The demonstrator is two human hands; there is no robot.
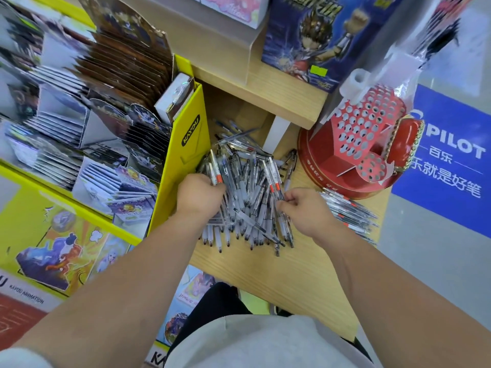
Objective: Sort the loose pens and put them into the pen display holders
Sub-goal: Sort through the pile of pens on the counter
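Note:
A big heap of loose clear pens with white grips lies on the wooden shelf. My left hand grips a bundle of pens, some with orange bands, at the heap's left edge. My right hand pinches a pen with an orange band at the heap's right side. A smaller sorted row of pens lies to the right of my right hand. The red pen display holder with many round holes stands at the right, holes empty.
A yellow cardboard display full of card packs borders the heap on the left. A raised wooden ledge with a blue poster box sits behind. A blue Pilot sign lies at far right. The shelf's front edge is near my body.

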